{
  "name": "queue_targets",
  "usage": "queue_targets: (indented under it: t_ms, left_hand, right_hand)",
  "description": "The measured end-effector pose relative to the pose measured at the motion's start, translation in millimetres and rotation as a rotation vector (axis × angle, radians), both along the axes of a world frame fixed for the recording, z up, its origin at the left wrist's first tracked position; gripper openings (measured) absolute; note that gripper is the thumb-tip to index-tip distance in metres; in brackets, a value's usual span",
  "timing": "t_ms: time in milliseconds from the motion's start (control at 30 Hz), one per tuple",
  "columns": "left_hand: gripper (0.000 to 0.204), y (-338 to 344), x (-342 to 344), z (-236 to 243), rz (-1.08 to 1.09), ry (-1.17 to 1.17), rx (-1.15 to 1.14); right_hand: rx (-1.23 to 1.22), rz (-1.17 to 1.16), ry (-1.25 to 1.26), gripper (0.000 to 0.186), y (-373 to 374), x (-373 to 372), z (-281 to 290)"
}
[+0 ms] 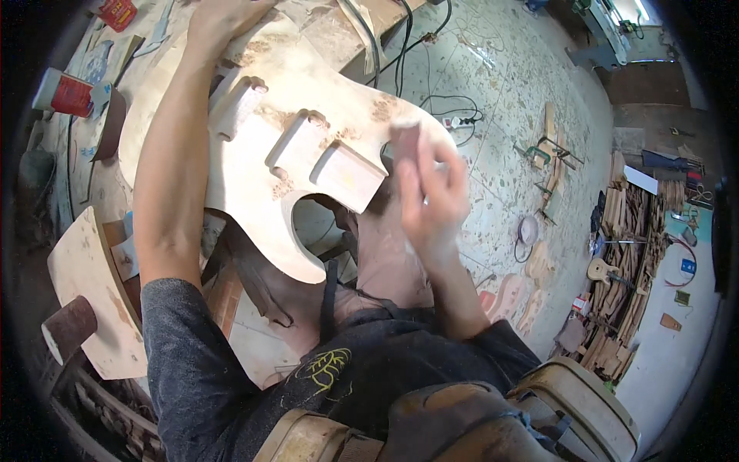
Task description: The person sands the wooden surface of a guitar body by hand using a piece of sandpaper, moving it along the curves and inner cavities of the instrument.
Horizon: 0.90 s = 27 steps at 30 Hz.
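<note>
A pale wooden electric guitar body [254, 169] with several routed cavities and brown burl patches lies in front of me, jutting past the bench edge over my lap. My left hand [225, 19] holds its far edge, and the fingers are partly cut off by the top of the picture. My left forearm crosses the body. My right hand [437, 196] is closed around a reddish-brown sanding block [408, 145], blurred slightly by motion. The block is at the right edge of the body; whether it touches the wood I cannot tell.
On the bench at left stand red-labelled tubs [71, 94]. A curved wooden piece [96, 285] and a sandpaper-wrapped cylinder [71, 329] are nearer. Black cables [400, 54], a socket strip [459, 122], clamps [543, 158] and wooden body shapes [508, 296] lie on the floor. Wood offcuts [616, 269] are stacked right.
</note>
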<state>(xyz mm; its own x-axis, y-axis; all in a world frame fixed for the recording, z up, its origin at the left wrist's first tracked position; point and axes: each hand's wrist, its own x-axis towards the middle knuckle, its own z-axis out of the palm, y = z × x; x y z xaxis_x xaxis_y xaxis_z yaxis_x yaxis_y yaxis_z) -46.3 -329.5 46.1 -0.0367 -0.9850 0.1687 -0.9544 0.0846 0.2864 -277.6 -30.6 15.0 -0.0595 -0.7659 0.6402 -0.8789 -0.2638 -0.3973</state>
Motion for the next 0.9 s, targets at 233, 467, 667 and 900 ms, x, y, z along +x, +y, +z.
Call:
queue_targets:
  t_ms: [233, 467, 667, 900]
  left_hand:
    - [0.050, 7.4, -0.8, 2.8, -0.040, 0.011, -0.007]
    - [0.048, -4.4, 7.1, -14.7, -0.031, 0.059, -0.031]
    - [0.048, -0.7, 2.8, -2.8, 0.014, 0.094, -0.031]
    - [0.047, -1.6, 1.7, -12.7, -0.012, -0.008, -0.033]
  right_hand:
    - [0.078, -0.021, -0.051, 0.040, -1.2, 6.2, 8.8]
    - [-0.023, -0.058, -0.012, 0.044, -13.2, -0.9, 1.1]
    - [0.002, -0.090, -0.022, 0.044, -20.4, -3.0, 8.7]
    - [-0.007, -0.029, 0.008, 0.042, -5.0, -2.9, -0.5]
